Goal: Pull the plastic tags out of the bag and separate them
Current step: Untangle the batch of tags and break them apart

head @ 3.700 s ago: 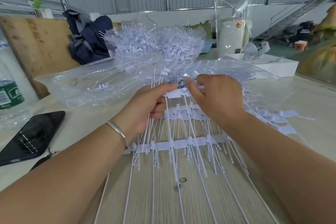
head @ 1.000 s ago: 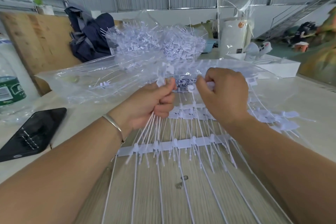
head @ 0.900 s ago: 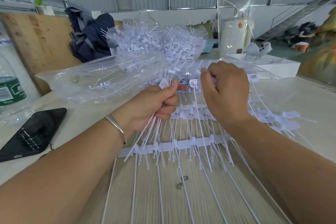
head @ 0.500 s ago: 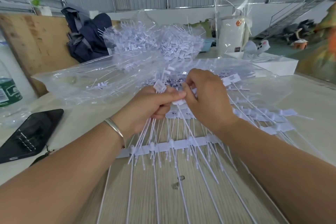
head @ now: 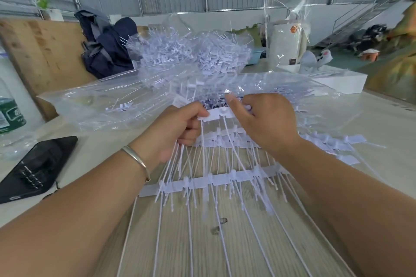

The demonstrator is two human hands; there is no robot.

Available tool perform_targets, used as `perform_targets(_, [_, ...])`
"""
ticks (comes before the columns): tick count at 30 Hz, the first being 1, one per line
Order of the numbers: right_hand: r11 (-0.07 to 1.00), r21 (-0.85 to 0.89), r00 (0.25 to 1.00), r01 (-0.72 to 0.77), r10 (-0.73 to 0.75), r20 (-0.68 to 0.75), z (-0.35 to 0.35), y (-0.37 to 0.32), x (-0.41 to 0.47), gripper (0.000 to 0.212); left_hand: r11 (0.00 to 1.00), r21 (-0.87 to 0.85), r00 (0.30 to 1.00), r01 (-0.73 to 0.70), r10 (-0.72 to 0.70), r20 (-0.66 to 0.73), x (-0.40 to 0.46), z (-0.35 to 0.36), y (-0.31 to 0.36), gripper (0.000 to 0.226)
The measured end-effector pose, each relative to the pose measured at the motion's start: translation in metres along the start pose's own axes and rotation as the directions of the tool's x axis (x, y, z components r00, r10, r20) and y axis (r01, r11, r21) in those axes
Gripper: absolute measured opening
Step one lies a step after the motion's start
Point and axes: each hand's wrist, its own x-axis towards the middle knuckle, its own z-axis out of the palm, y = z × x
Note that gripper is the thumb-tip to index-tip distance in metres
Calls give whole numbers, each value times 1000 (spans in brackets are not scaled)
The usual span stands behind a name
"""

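Note:
A clear plastic bag (head: 108, 105) lies open across the table with white plastic tags spilling from its mouth. My left hand (head: 173, 132) grips a bunch of thin tag tails and pinches the left end of a joined white tag strip (head: 219, 114). My right hand (head: 267, 123) pinches the right end of that same strip. Below my hands a second joined row of tags (head: 216, 181) rests on the table, its long tails running toward me. More tags (head: 333, 145) fan out to the right.
A heap of separated tags (head: 191, 54) rises behind the bag. A black phone (head: 36, 166) and a water bottle (head: 10, 112) sit at the left. A white box (head: 337, 80), a tall wrapped package (head: 286, 49) and a dark jacket (head: 105, 51) stand at the back.
My hands drew apart on the tags, came together again, and now hold one tag strip stretched between them, a little lower and nearer to me.

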Motion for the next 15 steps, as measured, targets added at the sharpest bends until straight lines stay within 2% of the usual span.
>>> perform_targets(5, [992, 48, 994, -113, 112, 12, -1, 0, 3, 59, 1000, -16, 1000, 11, -11, -15, 0, 7, -1, 33])
perform_targets(10, [986, 55, 987, -160, 159, 27, -5, 0, 1, 58, 1000, 17, 1000, 5, -5, 10, 0, 5, -2, 10])
perform_targets(13, [985, 57, 986, -165, 163, 35, -5, -1, 1, 59, 999, 11, 999, 31, -31, 6, 0, 4, -3, 15])
perform_targets(15, [981, 76, 984, -178, 174, 48, -3, -2, 0, 60, 999, -34, 998, 28, -26, 62, -1, 5, -2, 16])
